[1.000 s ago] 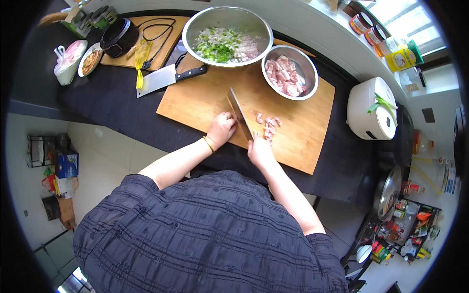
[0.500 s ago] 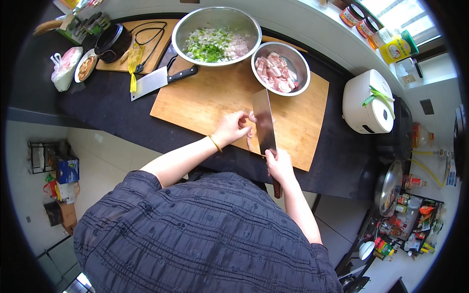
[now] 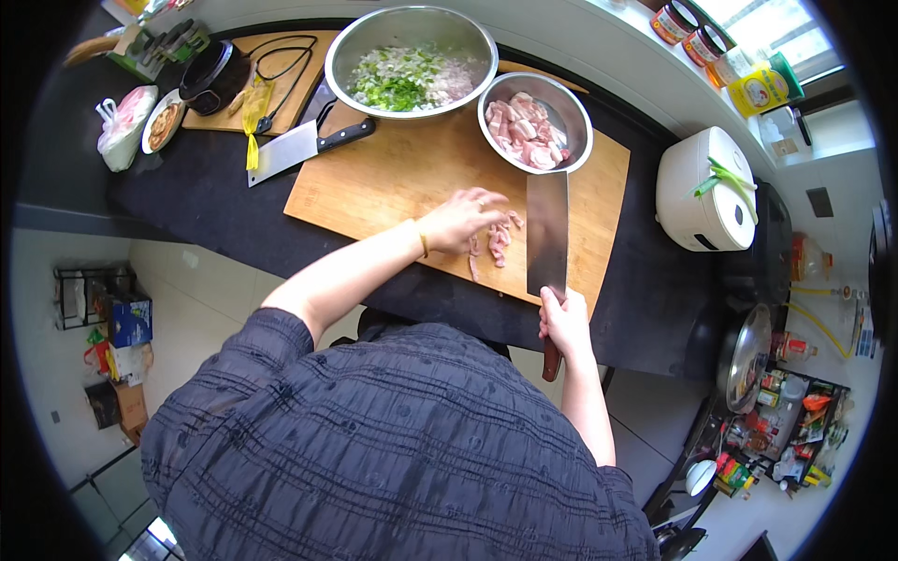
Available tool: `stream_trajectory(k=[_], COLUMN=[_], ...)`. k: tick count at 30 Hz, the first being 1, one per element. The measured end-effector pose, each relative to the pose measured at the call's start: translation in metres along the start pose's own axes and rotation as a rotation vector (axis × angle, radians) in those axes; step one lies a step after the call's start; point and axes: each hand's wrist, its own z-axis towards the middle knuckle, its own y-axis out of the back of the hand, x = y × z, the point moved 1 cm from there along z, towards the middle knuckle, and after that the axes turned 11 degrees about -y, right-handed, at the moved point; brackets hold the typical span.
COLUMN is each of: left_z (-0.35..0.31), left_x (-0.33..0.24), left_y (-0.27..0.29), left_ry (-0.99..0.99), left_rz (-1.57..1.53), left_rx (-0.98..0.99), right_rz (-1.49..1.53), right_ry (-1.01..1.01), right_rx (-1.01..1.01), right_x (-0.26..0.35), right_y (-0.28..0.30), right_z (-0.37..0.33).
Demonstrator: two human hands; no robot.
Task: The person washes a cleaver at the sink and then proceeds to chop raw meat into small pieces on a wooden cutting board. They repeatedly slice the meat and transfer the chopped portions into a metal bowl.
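Note:
My right hand [image 3: 565, 321] grips the brown handle of a cleaver [image 3: 547, 229], whose broad blade lies over the right part of the wooden cutting board [image 3: 374, 201]. Just left of the blade are small cut strips of raw meat [image 3: 500, 243]. Over their left side reaches my left hand [image 3: 463, 219], fingers stretched and apart, with nothing seen in it; whether it touches the meat I cannot tell. Beyond the cleaver's tip, a smaller steel bowl [image 3: 582, 140] holds chunks of raw meat [image 3: 526, 129].
At the board's far edge stands a large steel bowl [image 3: 341, 56] of chopped greens and minced meat. A second cleaver [image 3: 290, 150] rests left of it. A white rice cooker [image 3: 697, 192] with green onion on top is at right. Jars [image 3: 702, 47] line the sill.
The cleaver in my right hand has shifted right, away from the meat, uncovering the cut strips. My left hand has moved slightly right and farther over them, its fingers opening out.

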Motion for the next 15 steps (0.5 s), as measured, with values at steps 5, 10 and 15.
stream_trajectory(k=[5,10,15], left_z=[0.034,0.044,0.041], left_x=[-0.009,0.007,-0.025], left_y=[0.005,-0.024,-0.018], left_ry=[-0.325,-0.173,-0.049], left_rz=[0.068,0.100,-0.004], left_rx=[0.358,0.285,-0.178], right_rz=[0.098,0.136,0.172], right_ry=[-0.019,-0.042,-0.077], right_rx=[-0.010,-0.013,-0.058], right_x=[-0.005,-0.014,-0.023], right_y=[0.008,0.009,0.013], right_z=[-0.005,-0.005,-0.005])
